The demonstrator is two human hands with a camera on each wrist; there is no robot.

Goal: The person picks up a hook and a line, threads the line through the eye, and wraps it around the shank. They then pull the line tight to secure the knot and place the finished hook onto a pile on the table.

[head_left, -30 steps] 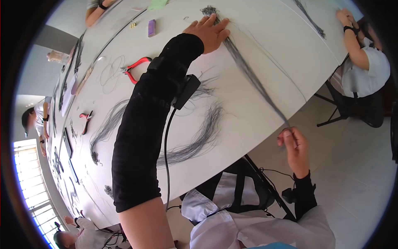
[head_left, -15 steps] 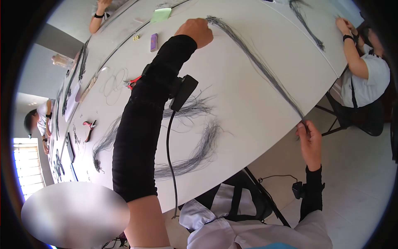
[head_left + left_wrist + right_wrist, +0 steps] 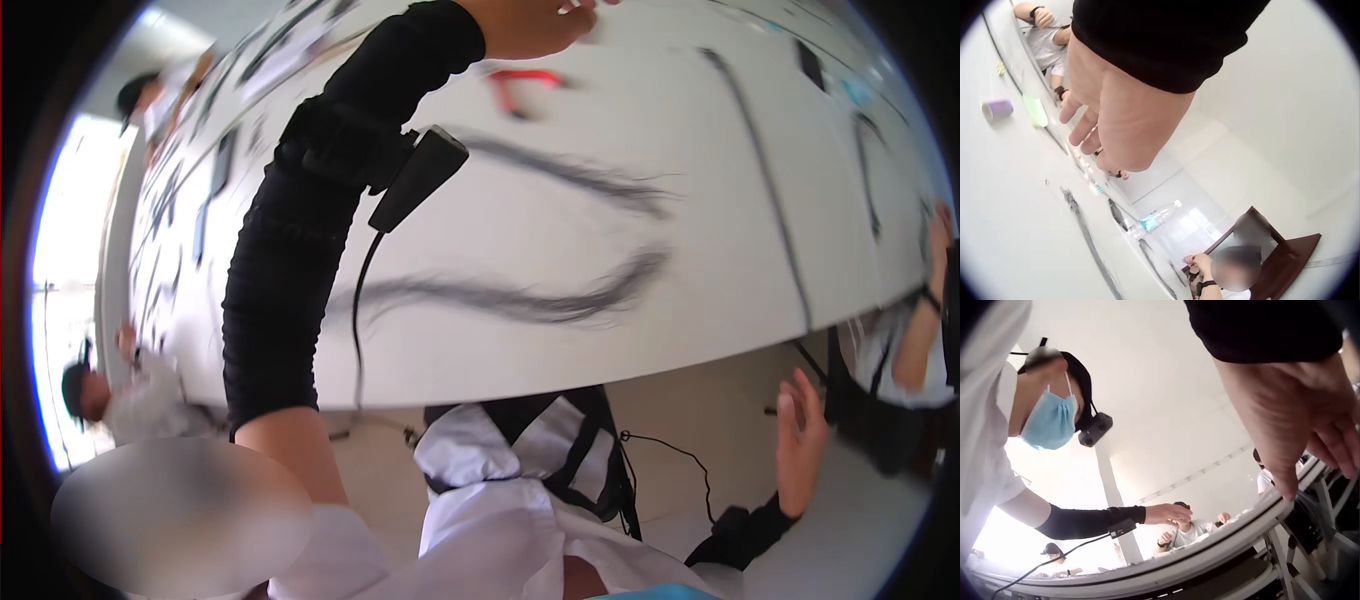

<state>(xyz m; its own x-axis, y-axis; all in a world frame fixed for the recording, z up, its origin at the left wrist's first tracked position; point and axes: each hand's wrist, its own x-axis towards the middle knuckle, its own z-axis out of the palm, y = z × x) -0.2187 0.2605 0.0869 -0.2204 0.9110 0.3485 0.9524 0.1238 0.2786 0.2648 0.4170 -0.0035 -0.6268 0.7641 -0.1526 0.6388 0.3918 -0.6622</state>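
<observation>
A long, thin bundle of fine dark strands [image 3: 765,180] lies across the right part of the white table, its lower end at the near edge. Two wavy, looser bundles, an upper one [image 3: 575,172] and a lower one [image 3: 590,298], lie nearer the middle. My left hand [image 3: 535,28] is above the table's far side, close to pliers with red handles [image 3: 535,78]; in the left wrist view its fingers hang loosely and hold nothing. My right hand [image 3: 802,445] is off the table's near edge, fingers fairly straight and holding nothing, close to the long bundle's lower end.
A purple-and-white block [image 3: 999,110], a green paper [image 3: 1035,110] and a clear bottle [image 3: 1157,219] stand or lie on the table. Other people sit around it, one at the right [image 3: 915,350]. A black cable [image 3: 358,330] hangs from my left sleeve.
My right hand has let go of the long bundle's end and moved down from it. My left hand has left the bundle's top end. The whole head view has turned.
</observation>
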